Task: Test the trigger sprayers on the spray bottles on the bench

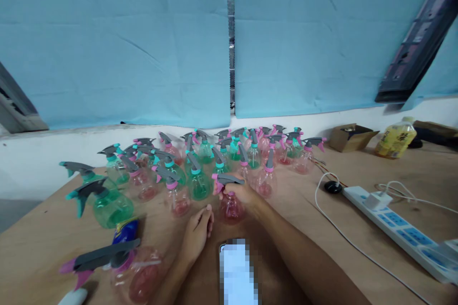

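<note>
Pink trigger spray bottle [232, 210]: stood upright, just below and right of the frame's centre.
Right hand [240, 191]: was clamped around its neck, under the grey sprayer head; a neck hold seemed steadier than pulling at the trigger.
Left hand [197, 232]: curled loosely at lower centre, apart from the bottle; whether it gripped anything could not be told. Bracing the bulb would likely have helped.
Green spray bottle [199, 187]: stood near, to the left, calling for slow, level handling.

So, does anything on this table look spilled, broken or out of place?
No spill or breakage clearly shows. One pink spray bottle sits at the near left, apart from the other bottles; its apparent lean may just be lens distortion.
</note>
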`<state>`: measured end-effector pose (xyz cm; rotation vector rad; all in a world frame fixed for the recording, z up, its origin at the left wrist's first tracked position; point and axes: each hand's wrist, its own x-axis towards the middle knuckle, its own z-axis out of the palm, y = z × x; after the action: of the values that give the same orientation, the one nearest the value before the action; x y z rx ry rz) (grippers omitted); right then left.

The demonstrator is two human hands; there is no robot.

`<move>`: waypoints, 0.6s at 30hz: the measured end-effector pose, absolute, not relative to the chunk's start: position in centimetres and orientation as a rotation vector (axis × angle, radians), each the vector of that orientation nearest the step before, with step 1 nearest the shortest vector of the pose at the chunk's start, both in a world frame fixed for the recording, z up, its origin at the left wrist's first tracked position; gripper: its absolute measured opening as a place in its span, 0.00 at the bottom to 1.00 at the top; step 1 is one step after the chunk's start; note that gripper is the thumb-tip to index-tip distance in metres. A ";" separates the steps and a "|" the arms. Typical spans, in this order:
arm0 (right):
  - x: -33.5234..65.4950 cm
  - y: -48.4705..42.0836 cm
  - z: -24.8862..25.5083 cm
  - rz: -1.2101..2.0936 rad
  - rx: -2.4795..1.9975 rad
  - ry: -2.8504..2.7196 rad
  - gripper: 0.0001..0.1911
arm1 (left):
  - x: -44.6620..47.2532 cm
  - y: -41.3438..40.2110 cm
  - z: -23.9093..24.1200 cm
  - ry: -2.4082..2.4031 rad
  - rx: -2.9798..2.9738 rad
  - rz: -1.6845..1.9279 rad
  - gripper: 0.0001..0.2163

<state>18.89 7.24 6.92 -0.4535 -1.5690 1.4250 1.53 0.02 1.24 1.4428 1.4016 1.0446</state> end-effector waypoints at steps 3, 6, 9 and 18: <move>18.9 7.3 6.8 1.435 -0.469 -1.557 0.13 | 1.6 0.0 1.2 1.388 1.459 1.043 0.23; 19.0 7.3 7.0 1.391 -0.484 -1.604 0.16 | 1.7 0.0 1.2 1.358 1.487 1.041 0.23; 19.0 7.3 7.4 1.364 -0.489 -1.650 0.18 | 1.7 -0.1 1.1 1.350 1.508 1.014 0.23; 19.0 7.3 6.5 1.333 -0.511 -1.601 0.16 | 1.5 -0.2 0.8 1.366 1.587 0.941 0.22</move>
<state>19.03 7.30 6.48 -0.5105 -1.6011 1.3330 1.51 -0.15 0.83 1.5869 1.3656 0.9415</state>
